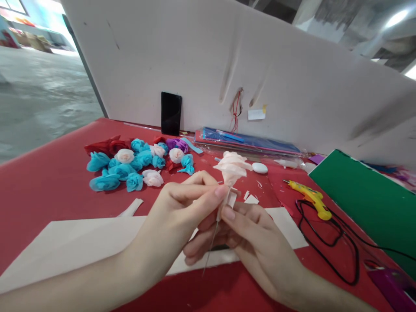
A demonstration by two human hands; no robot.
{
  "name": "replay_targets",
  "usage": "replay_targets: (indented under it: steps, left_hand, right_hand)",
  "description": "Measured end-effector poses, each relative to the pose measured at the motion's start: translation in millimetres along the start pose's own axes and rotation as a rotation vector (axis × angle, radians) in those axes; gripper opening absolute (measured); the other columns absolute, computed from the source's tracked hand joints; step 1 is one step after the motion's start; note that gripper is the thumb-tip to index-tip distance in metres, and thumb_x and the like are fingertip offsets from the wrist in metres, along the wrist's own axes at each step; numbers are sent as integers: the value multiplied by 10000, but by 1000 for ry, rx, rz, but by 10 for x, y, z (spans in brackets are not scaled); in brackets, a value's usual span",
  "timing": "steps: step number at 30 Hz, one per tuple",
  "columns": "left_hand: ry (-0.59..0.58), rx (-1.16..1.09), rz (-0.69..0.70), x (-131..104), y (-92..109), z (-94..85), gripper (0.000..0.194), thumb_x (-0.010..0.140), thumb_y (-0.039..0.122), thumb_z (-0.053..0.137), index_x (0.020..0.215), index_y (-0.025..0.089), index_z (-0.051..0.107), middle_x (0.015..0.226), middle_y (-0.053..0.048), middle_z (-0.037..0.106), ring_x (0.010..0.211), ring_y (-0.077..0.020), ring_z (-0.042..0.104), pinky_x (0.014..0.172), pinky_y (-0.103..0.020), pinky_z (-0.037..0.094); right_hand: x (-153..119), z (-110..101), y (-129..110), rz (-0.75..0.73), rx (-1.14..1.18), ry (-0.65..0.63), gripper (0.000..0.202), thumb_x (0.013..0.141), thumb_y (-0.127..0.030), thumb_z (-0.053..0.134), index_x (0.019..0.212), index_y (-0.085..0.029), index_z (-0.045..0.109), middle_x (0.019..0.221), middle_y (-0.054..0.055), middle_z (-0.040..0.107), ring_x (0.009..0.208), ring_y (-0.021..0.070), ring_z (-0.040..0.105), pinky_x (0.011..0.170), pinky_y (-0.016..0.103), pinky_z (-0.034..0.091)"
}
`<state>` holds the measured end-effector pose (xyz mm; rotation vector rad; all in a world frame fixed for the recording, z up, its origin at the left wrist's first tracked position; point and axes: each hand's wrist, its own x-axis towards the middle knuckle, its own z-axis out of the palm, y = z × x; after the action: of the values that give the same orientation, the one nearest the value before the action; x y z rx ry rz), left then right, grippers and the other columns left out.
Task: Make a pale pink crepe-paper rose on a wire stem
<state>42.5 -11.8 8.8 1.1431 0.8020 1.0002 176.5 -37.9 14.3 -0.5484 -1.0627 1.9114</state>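
A pale pink paper flower [231,168] stands upright on a thin wire stem [211,249] in front of me. My left hand [195,203] pinches it just beneath the bloom, thumb and forefinger together. Lower on the stem, my right hand [253,234] grips a narrow pale paper strip [231,199] that lies against the wire. Some of the right fingers curl behind the stem, partly hidden. Beneath both hands lies a long white paper sheet [91,236]. A dark object under the hands is mostly covered, and I cannot make it out.
Several blue, pink, red and purple paper flowers [121,171] sit at left. A black phone [171,113] leans on the white partition [195,52]. At right are a yellow glue gun [310,197] with a black cord and a green board [367,203]. Paper scraps [251,199] dot the red table.
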Motion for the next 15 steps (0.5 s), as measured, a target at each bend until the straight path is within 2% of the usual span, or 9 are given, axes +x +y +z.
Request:
replay_targets:
  steps: [2, 5, 7, 9, 12, 14, 15]
  left_hand:
    - [-11, -9, 19, 25, 21, -12, 475, 785, 513, 640, 445, 196, 541, 466, 74, 415, 246, -36, 290, 259, -211, 273]
    - [16, 23, 75, 62, 33, -59, 404, 783, 443, 675, 478, 190, 598, 589, 63, 455, 317, -34, 357, 282, -205, 274]
    - [50, 63, 121, 97, 26, -94, 400, 788, 405, 693, 466, 194, 584, 588, 56, 460, 425, -58, 426, 374, -196, 354]
    - [91, 101, 165, 138, 14, -114, 389, 793, 383, 693, 466, 202, 587, 611, 44, 496, 577, -88, 483, 534, -187, 425]
    - [127, 144, 177, 186, -15, -100, 383, 790, 383, 677, 461, 211, 583, 634, 34, 511, 681, -119, 468, 655, -213, 412]
    - [121, 162, 143, 192, -52, -70, 408, 775, 394, 674, 431, 210, 553, 612, 29, 473, 675, -134, 437, 656, -241, 393]
    - [116, 165, 121, 187, -77, -53, 423, 769, 400, 671, 417, 210, 534, 600, 29, 449, 668, -139, 423, 665, -253, 392]
  right_hand:
    - [22, -28, -7, -20, -87, 4, 412, 975, -366, 540, 667, -161, 720, 611, 44, 724, 691, 191, 747, 803, 353, 584]
    - [43, -66, -14, 0, -248, 45, 427, 972, -424, 511, 733, -146, 730, 669, 69, 742, 722, 196, 752, 790, 350, 597]
    - [28, -95, -13, 50, -497, 95, 502, 979, -502, 421, 816, -137, 726, 681, 76, 744, 681, 187, 747, 734, 333, 613]
    - [-26, -153, -28, 92, -847, 176, 574, 985, -536, 304, 895, -138, 708, 670, 67, 739, 608, 169, 731, 655, 308, 620]
    - [-190, -377, -151, 53, -1112, 388, 369, 953, -420, 454, 897, -140, 688, 687, 60, 735, 590, 172, 711, 609, 298, 609]
    - [-339, -652, -326, -21, -1320, 630, 221, 945, -306, 525, 969, -152, 682, 807, 66, 739, 759, 189, 720, 763, 338, 602]
    - [-419, -824, -433, -55, -1431, 766, 187, 956, -258, 530, 1012, -155, 675, 960, 87, 734, 917, 203, 705, 878, 372, 572]
